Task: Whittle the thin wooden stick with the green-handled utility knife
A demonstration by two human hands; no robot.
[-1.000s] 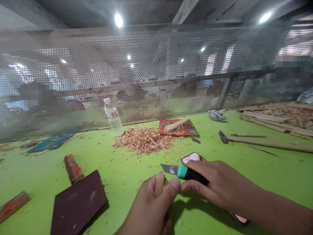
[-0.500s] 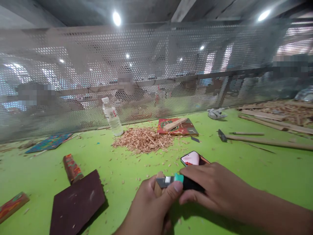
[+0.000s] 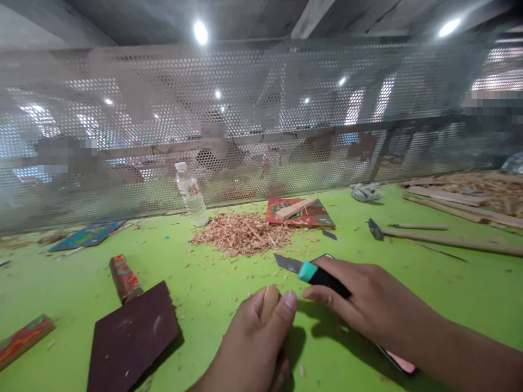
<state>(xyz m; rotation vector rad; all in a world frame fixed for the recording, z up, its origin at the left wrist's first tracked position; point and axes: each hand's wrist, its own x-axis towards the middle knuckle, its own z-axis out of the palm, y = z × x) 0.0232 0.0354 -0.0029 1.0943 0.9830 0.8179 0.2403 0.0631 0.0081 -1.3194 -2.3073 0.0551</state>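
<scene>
Since half a second ago, the knife [image 3: 327, 281] has lifted off the wooden stick [image 3: 269, 304] and swung up and to the right, so its blade now points left in the air, clear of the wood; before, the blade lay across the stick's top.

The stick, pale and rounded at the tip, is low in the centre of the view. It stands roughly upright in the left hand [image 3: 253, 340], whose fingers are curled closed around it, thumb along its right side, with only the upper end showing. The right hand [image 3: 368, 294] is just beside it, fingers wrapped round the knife's black handle, below a teal collar. Under the right hand and wrist, mostly hidden, a phone [image 3: 402, 363] lies on the bright green table [image 3: 196, 291].

Just beyond the hands is a heap of curled wood shavings [image 3: 241, 234], with loose chips scattered around. Behind its left side stands a clear bottle [image 3: 193, 200] with a white cap; at its right, a painted red board [image 3: 322, 216] carries a pale wood strip [image 3: 296, 209]. Farther right lie a hammer [image 3: 445, 239] and a crumpled wad [image 3: 365, 192]. To the left are a dark maroon board [image 3: 133, 337], a painted block [image 3: 125, 277] at its upper edge, and a blue patterned board [image 3: 86, 236]. A perforated screen [image 3: 245, 109] spans the background.
</scene>
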